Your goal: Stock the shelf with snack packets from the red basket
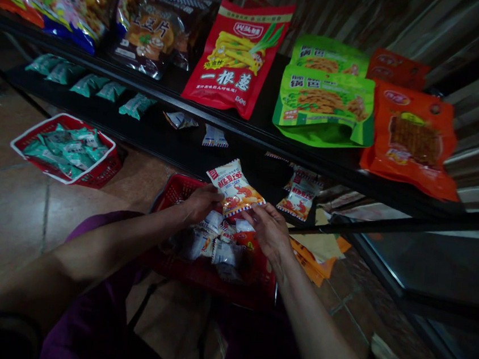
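A small white and orange snack packet (238,189) is held up between my two hands, above a red plastic basket (260,284). My left hand (203,203) is closed on the packet's left edge; my right hand (271,228) pinches its lower right corner. Several similar snack packets (211,242) lie in the basket below, partly hidden by my hands and forearms. On the lower shelf, just beyond my right hand, sit more packets (299,194) of the same look.
A black two-tier shelf (151,119) runs across in front. Its upper tier carries larger bags, among them a red bag (239,59), green bags (326,106) and an orange bag (412,140). A red basket with a white rim (115,161) holds teal packets on the tiled floor.
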### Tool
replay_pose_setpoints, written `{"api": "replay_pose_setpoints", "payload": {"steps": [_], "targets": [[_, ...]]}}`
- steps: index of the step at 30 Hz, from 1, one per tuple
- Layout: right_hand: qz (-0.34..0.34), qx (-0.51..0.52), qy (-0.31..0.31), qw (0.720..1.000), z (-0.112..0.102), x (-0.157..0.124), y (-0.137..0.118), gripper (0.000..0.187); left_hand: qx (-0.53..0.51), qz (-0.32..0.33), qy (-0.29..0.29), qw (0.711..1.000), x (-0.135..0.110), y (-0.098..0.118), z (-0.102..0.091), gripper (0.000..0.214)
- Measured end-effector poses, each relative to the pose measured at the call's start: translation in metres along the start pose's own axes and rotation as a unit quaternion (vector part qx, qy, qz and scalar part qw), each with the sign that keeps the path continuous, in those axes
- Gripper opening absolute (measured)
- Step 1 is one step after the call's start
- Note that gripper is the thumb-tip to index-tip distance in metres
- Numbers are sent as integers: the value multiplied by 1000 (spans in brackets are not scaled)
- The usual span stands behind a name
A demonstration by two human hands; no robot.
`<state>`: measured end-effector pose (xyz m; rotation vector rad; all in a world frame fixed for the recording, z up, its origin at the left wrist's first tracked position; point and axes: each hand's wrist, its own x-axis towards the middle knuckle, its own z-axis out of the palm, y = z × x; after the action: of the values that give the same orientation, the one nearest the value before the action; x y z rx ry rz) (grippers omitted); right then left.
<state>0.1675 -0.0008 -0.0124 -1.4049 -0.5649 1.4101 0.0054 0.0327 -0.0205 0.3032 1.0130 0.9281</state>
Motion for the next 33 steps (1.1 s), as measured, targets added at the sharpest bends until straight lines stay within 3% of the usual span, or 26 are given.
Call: {"api": "replay_pose_setpoints", "payload": {"steps": [3,7,9,13,19,28,33], "targets": [[4,-2,-5,1000,1,-2,-1,29,-14,13,-14,1000,2,8,0,23],[-21,-33,3,999,0,-4,-2,25,-40,72,107,991,9,25,-6,44],[-28,-49,4,998,0,-4,-3,24,-22,115,138,983,13,31,-11,46],[-38,-63,-25,997,-3,-5,-3,22,82,134,72,985,18,36,-20,20],[-37,-105,-73,991,-12,-4,1,17,119,86,-1,989,11,38,-20,13],[-18,-96,-45,994,-8,-8,-6,27,70,130,42,988,13,35,-17,13],[4,-57,-23,998,-3,-8,-10,28,51,91,93,990,10,36,-14,14]]}}
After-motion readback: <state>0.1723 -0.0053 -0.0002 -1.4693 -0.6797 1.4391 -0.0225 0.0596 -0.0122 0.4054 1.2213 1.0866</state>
